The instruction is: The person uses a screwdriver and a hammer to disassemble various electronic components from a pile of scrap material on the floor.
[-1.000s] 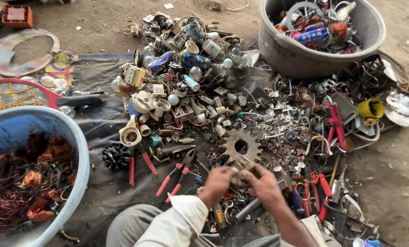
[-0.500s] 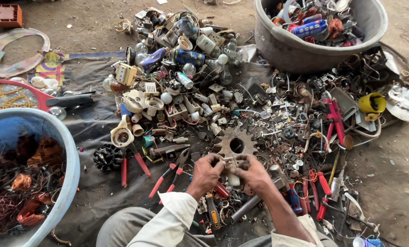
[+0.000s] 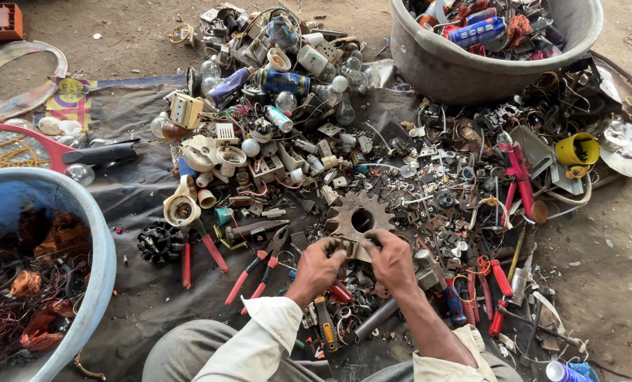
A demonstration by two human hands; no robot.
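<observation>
Overhead, head view only. Both hands meet low in the centre of the frame, above a dark ground sheet [image 3: 139,297] strewn with scrap. Left hand [image 3: 318,267] and right hand [image 3: 392,260] are closed together on one small brownish metal part [image 3: 349,247], fingers curled tight about it from either side, thumbs on top. The part's long axis runs roughly left to right, from one hand to the other; which end is which cannot be told, since the fingers cover most of it and only a short middle stretch shows.

The part sits just in front of a rusty toothed gear wheel [image 3: 360,216] that lies flat on the sheet, hole upward; the fingertips are near its lower rim, and contact cannot be made out. Red-handled pliers [image 3: 256,272] lie just left of the left hand, handles angled down-left. A grey metal cylinder [image 3: 377,318] lies under the right forearm, partly hidden by it.

Farther off: a pile of sockets, bulbs and plugs [image 3: 259,134] up-left, a grey tub [image 3: 464,67] of mixed scrap top right, cut by the upper edge, and a blue basin [image 3: 89,233] with copper wire at left, cut by the frame edge. Pale sleeves and knees are cut off at the bottom.
</observation>
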